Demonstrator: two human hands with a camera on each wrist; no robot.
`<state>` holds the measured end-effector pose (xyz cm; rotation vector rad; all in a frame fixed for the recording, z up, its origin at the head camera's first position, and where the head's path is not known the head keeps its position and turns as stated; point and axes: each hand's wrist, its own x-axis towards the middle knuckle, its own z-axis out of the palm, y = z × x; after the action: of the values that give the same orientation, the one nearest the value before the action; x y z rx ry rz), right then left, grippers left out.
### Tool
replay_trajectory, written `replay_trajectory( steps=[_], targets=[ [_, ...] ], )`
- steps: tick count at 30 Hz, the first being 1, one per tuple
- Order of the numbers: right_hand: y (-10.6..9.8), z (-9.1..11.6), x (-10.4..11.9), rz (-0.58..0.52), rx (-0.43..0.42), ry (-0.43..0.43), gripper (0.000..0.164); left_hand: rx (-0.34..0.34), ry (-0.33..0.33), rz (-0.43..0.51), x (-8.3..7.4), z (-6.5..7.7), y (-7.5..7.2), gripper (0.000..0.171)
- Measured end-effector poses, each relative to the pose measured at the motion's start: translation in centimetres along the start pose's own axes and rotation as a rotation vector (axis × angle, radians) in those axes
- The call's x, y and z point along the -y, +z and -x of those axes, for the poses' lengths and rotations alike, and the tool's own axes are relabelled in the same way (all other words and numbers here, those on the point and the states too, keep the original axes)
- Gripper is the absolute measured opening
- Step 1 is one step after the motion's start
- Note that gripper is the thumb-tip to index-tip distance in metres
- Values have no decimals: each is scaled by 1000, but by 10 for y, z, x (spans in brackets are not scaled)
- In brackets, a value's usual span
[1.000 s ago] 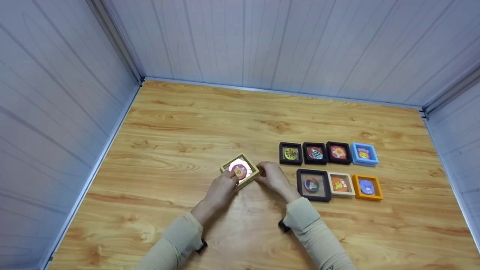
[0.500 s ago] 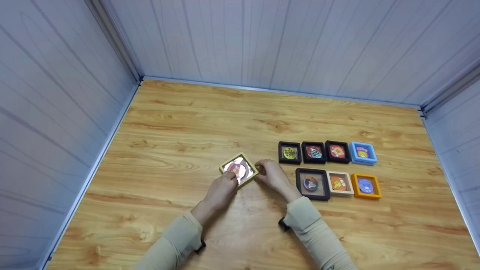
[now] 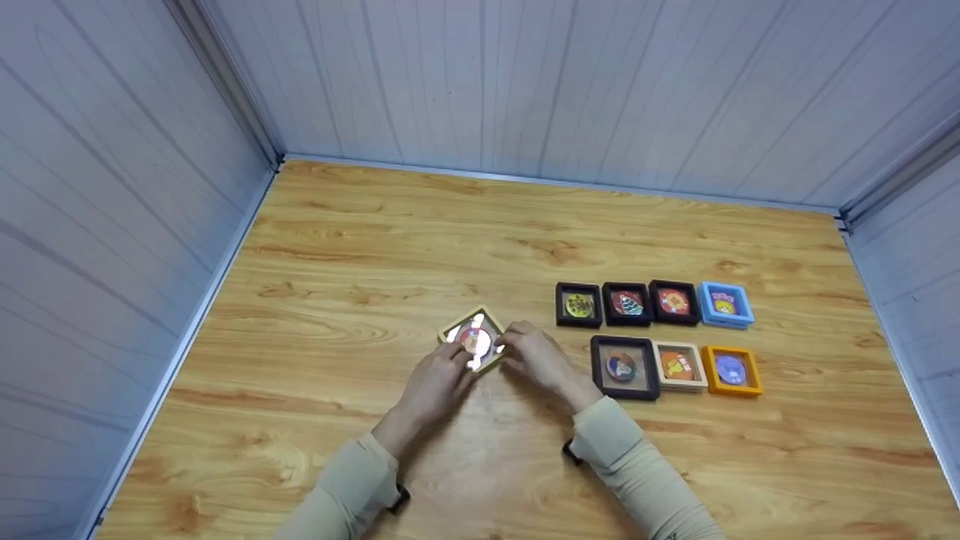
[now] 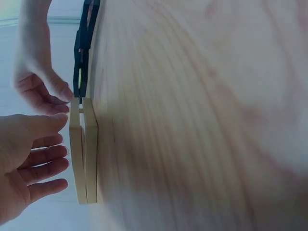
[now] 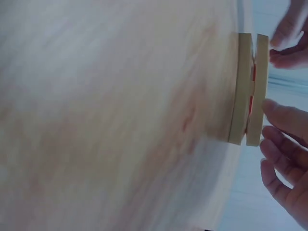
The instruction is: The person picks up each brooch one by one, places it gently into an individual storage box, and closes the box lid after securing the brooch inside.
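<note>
A pale yellow square display frame (image 3: 459, 322) lies turned cornerwise on the table, with a round badge (image 3: 469, 339) behind its glare-streaked clear film. Both wrist views show its two halves stacked, a narrow gap between them; red shows in the gap in the right wrist view. My left hand (image 3: 439, 382) is at the frame's near left side, its fingertips at the upper half's face and the fingers lightly bent in the left wrist view. My right hand (image 3: 536, 356) has its fingertips on the right corner. In the right wrist view its fingers (image 5: 275, 149) touch the upper half.
To the right, black frames (image 3: 628, 304) and a light blue frame (image 3: 725, 305) form a back row. In front of it sit a larger black frame (image 3: 625, 367), a cream frame (image 3: 680, 367) and an orange frame (image 3: 733, 370). White panel walls (image 3: 525, 90) border the table (image 3: 360, 247).
My right hand has moved from beside the right corner to over it, fingers now on the frame's top. The glare on the film has shifted. My left hand has stayed nearly in place.
</note>
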<state>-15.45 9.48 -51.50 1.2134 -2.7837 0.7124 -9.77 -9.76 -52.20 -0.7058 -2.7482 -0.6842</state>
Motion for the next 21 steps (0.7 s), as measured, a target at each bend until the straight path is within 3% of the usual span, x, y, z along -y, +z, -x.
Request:
replay_trajectory(
  steps=[9,21],
  targets=[
    [2,2,5,108,14,-28,6,-47,-93,61,5,11,-3,18],
    [-1,28,6,120,-22,26,4,-97,-122,61,12,26,5,36]
  ],
)
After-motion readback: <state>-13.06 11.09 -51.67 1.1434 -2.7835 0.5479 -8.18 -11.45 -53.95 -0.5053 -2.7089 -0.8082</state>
